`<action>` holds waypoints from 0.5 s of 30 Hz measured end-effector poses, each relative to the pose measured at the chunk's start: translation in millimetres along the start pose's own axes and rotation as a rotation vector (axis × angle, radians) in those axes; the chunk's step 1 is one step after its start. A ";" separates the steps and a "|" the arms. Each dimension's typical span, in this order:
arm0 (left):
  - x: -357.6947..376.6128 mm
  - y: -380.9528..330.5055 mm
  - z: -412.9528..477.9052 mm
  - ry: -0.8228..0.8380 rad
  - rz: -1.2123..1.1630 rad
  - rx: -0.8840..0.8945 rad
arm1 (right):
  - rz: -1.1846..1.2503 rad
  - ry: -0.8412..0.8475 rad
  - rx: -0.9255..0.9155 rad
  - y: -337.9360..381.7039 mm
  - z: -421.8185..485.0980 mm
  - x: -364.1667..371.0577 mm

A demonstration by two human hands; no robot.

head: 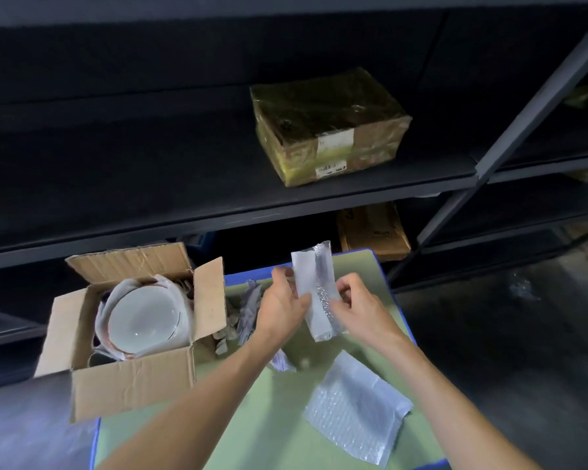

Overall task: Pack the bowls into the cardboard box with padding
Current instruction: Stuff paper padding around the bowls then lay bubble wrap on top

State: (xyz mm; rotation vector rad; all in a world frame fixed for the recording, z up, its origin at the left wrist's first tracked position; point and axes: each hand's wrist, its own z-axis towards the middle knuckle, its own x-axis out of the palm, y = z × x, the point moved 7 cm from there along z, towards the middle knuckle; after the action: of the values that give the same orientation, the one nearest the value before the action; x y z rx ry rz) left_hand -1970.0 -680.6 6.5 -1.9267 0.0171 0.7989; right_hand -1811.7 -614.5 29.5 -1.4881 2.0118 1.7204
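Dark metal shelving fills the upper half of the frame, w/ a taped brown parcel on one shelf, upper right of ctr, and a flat carton on the level below it. Lower in the frame stands a green table w/ a blue edge. At lower left, at the table's left edge, sits the cardboard box, flaps open. Inside it lies a white bowl, mouth up, w/ a thin foam sheet around its sides. Just right of the box, some foam peanuts and crumpled paper lie on the table. In the ctr, both hands hold a folded bubble wrap strip up above the table: the left hand pinches its left edge btw. thumb and fingers, the right hand pinches the right edge, fingers curled. At lower right, a bubble wrap sheet lies flat on the table, apart from the hands.
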 end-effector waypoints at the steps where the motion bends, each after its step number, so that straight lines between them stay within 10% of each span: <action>1: -6.4 1.4 -4.1 -0.004 0.021 -0.010 | 0.001 0.005 -0.024 7.8 -2.4 3.0; 15: -70.4 -21.9 -46.4 0.166 -0.420 -0.026 | -0.186 -0.034 -0.398 96.0 -40.5 25.9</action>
State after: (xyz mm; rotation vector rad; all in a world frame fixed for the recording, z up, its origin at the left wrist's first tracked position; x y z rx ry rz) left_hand -1993.3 -730.0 74.3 -1.9255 -0.2889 0.3603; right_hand -1873.3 -673.5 94.7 -1.6750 1.5155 2.1312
